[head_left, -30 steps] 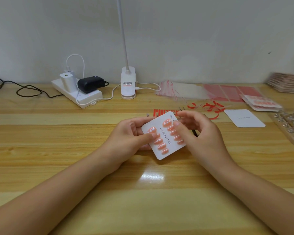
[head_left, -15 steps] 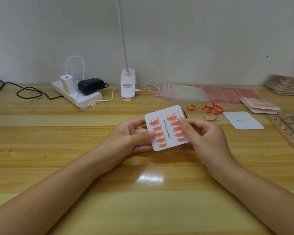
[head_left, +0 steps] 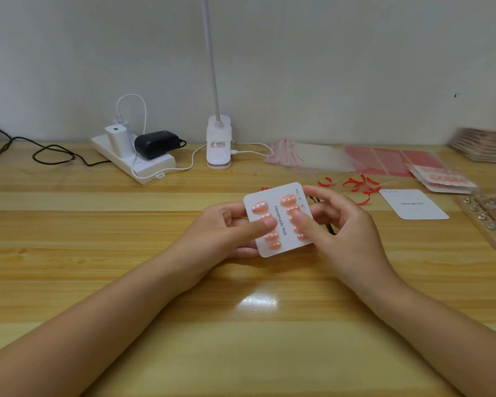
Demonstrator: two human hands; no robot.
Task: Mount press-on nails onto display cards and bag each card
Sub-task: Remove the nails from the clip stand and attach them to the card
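- Compared with a second ago, the card [head_left: 279,219] is lifted a bit higher off the wooden table [head_left: 126,253] and turned more upright; both thumbs have slid down onto the nails [head_left: 272,237].
- Left hand [head_left: 224,230] pinches the card's left edge, thumb pressing the left column; right hand [head_left: 338,224] pinches the right edge, thumb on the right column.
- Card's a white rounded rectangle, nails glossy coral with white dots.

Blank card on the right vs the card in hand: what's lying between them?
Head view: curled red strips on the table, between the blank card and the held card.
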